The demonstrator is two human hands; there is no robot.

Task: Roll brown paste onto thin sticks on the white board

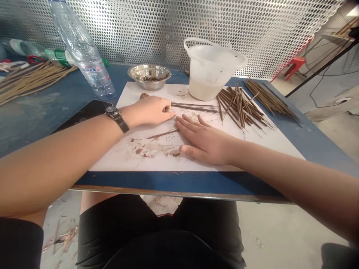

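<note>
On a white sheet, my left hand has its fingers bent together over the left ends of several thin dark sticks. Its fingertips partly hide where they meet the sticks. A brown lump shows just behind this hand. My right hand lies flat, palm down, with the fingers stretched out. From under its fingertips a brown-coated stick sticks out to the left. Brown crumbs and a few thin wire-like strands are scattered by the thumb.
Behind the hands stand a metal bowl with dark bits and a white plastic bucket. Brown-coated sticks are heaped at right, beside another bundle. A plastic bottle and pale sticks are at left; a perforated metal panel is behind.
</note>
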